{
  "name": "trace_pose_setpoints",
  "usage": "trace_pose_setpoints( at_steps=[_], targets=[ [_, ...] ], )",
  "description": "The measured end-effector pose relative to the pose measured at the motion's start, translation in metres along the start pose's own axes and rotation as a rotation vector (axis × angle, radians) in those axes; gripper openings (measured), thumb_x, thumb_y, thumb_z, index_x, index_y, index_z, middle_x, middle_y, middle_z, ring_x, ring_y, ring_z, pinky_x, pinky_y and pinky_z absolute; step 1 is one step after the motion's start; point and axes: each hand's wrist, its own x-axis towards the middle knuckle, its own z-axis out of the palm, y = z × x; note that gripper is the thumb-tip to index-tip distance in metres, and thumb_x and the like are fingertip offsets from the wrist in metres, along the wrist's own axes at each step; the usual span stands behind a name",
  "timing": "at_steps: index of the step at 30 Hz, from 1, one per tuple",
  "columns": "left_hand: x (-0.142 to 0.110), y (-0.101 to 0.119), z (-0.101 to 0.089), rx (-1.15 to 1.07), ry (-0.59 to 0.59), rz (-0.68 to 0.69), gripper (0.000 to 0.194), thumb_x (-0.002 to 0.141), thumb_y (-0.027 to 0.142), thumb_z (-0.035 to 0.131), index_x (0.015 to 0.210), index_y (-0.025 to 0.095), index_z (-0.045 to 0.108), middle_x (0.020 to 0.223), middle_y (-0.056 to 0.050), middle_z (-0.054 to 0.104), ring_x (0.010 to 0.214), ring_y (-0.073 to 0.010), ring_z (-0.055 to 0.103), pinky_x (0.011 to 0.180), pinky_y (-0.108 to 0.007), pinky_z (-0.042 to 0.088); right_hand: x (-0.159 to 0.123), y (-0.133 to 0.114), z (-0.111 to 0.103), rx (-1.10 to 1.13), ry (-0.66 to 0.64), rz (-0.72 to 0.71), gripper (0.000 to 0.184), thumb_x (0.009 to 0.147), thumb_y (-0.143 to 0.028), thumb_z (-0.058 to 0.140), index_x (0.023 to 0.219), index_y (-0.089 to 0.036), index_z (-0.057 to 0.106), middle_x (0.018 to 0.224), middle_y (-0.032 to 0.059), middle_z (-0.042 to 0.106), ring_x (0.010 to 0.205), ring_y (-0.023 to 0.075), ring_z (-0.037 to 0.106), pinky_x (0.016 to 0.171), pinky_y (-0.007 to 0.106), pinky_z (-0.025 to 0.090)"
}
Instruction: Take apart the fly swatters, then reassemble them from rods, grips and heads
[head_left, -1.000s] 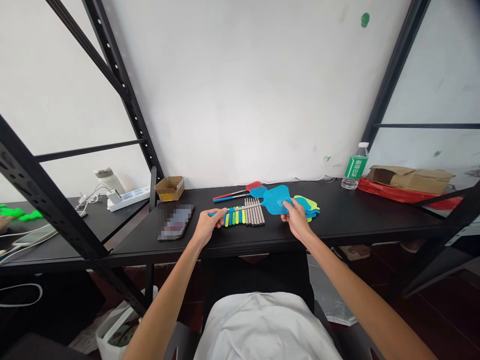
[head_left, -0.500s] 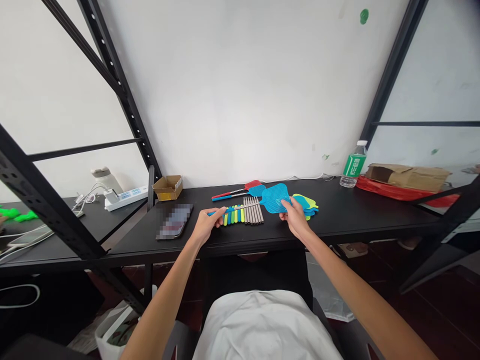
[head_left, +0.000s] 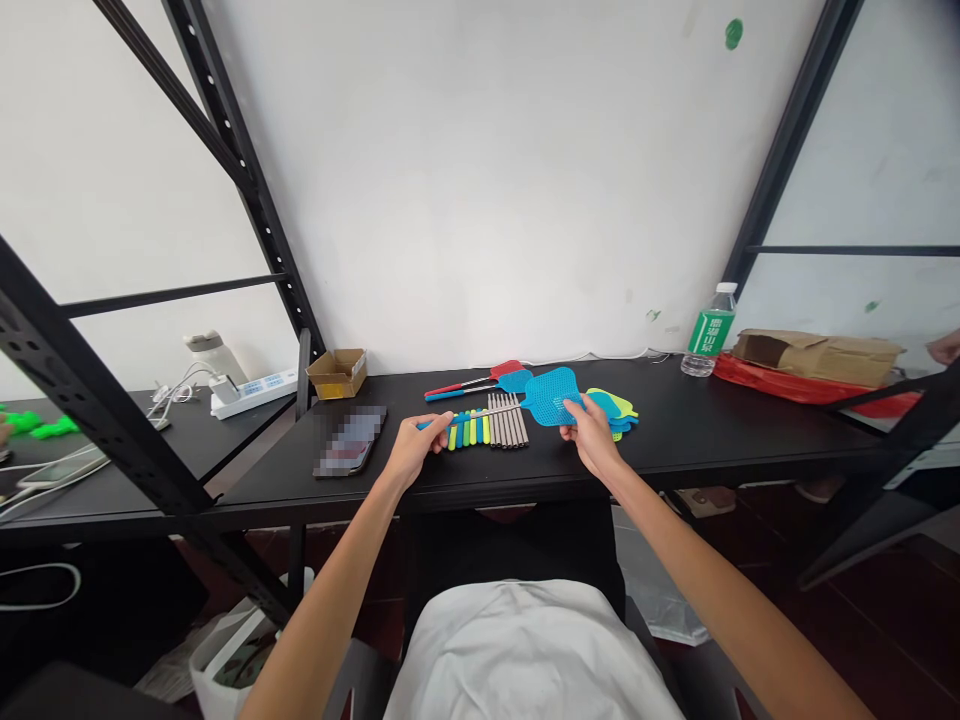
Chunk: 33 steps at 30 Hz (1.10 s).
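Note:
A blue fly swatter [head_left: 552,396] is held level above the table between my two hands. My left hand [head_left: 422,440] is closed round its blue handle, and my right hand [head_left: 591,428] pinches the right edge of its mesh head. Beneath the swatter lie a row of green, blue and yellow handles [head_left: 469,432] and a row of metal rods [head_left: 508,424]. Several loose blue and yellow-green swatter heads [head_left: 621,408] are piled just beyond my right hand. Farther back, a red swatter [head_left: 504,370] and a blue swatter [head_left: 513,382] lie together.
On the black table [head_left: 675,430], a phone [head_left: 350,441] and a small cardboard box [head_left: 337,374] are at the left. A water bottle [head_left: 711,332] stands at the right, beside brown cardboard [head_left: 817,352] on red plastic. A power strip [head_left: 255,393] lies farther left.
My hands and the blue swatter keep nearly the same place and grip. The whole view has shifted slightly. Part of another person's hand has come into view at the right edge.

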Motion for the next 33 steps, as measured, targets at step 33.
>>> trace_pose_setpoints(
  at_steps=[33],
  targets=[
    [0.01, -0.013, -0.003, -0.233, 0.183, -0.102, 0.041, 0.076, 0.049, 0.075, 0.061, 0.012, 0.065, 0.045, 0.002, 0.043, 0.043, -0.0072, 0.036, 0.044, -0.023, 0.031, -0.003, -0.004, -0.001, 0.087, 0.072, -0.057, 0.064, 0.06, -0.026, 0.051, 0.123, -0.029, 0.063, 0.084, 0.0006, 0.061, 0.057, 0.0126, 0.058, 0.047, 0.023, 0.039]
  ],
)
